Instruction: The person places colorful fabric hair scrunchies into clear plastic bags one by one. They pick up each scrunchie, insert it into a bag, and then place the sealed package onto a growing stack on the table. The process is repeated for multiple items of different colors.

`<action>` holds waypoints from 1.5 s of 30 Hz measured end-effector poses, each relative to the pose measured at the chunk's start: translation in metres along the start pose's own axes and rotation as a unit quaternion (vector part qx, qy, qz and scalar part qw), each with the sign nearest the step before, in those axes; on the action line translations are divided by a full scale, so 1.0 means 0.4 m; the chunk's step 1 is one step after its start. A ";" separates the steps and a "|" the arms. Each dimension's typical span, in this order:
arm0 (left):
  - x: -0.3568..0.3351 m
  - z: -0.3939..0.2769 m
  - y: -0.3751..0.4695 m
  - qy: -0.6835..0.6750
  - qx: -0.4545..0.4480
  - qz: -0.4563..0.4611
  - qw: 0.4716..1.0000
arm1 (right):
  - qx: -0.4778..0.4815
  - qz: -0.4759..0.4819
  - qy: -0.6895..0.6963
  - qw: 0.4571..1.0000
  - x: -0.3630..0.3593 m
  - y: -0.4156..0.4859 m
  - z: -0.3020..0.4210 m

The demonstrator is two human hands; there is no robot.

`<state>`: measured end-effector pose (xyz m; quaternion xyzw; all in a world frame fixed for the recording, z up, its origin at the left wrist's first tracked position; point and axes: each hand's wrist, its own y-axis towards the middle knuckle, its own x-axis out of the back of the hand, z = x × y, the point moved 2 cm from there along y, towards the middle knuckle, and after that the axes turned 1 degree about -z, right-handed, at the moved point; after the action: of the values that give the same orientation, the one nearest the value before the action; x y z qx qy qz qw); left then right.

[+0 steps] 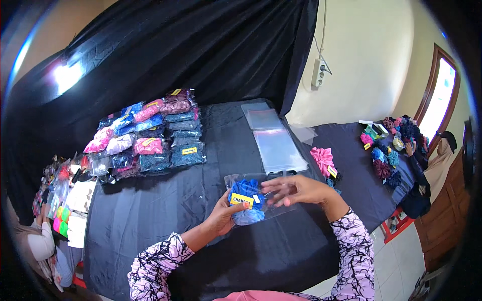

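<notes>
In the middle of the view, my left hand (219, 218) grips a clear plastic bag (276, 213) by its left side, thumb on top. Inside lie fabric scrunchies (246, 217) in dark and light blue, with a yellow printed label (239, 200) over them. My right hand (301, 191) hovers at the right end of the bag, its fingers spread and slightly blurred; whether they touch the plastic is hard to tell. Just beyond the hands, flat clear plastic bags (280, 152) lie in overlapping stacks. A black object (281, 173) is partly hidden behind my right hand.
Packed scrunchie bags (150, 146) are piled on the black-covered table (147, 218) at left. Pink scrunchies (322, 160) lie beyond my right hand. People sit at both sides, the right one (438, 165) near more scrunchies (382, 169). A power strip (318, 73) hangs on the wall.
</notes>
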<state>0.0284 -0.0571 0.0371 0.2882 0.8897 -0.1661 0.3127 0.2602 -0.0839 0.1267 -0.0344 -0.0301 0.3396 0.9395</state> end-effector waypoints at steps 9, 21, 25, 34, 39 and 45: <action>0.002 0.019 -0.001 -0.019 0.020 0.027 0.999 | 0.020 -0.027 0.154 0.988 -0.020 0.024 -0.038; 0.015 0.052 -0.003 0.019 0.037 0.045 0.998 | -0.023 0.045 0.095 0.994 -0.030 0.030 -0.081; 0.007 0.049 -0.010 0.027 0.030 0.038 0.998 | -0.053 0.028 0.097 0.993 -0.034 0.034 -0.080; 0.019 0.050 -0.003 0.023 -0.017 0.078 0.997 | -0.056 -0.010 0.160 0.985 -0.034 0.039 -0.099; 0.015 0.046 -0.005 0.004 -0.008 0.077 0.997 | -0.035 0.021 0.089 0.995 -0.025 0.039 -0.105; 0.041 0.062 0.000 0.009 -0.016 0.088 0.996 | -0.033 0.027 0.090 0.995 -0.050 0.032 -0.080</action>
<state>0.0294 -0.0621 0.0079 0.3617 0.8663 -0.1207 0.3226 0.2394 -0.0884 0.0931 -0.0963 0.0450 0.3594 0.9271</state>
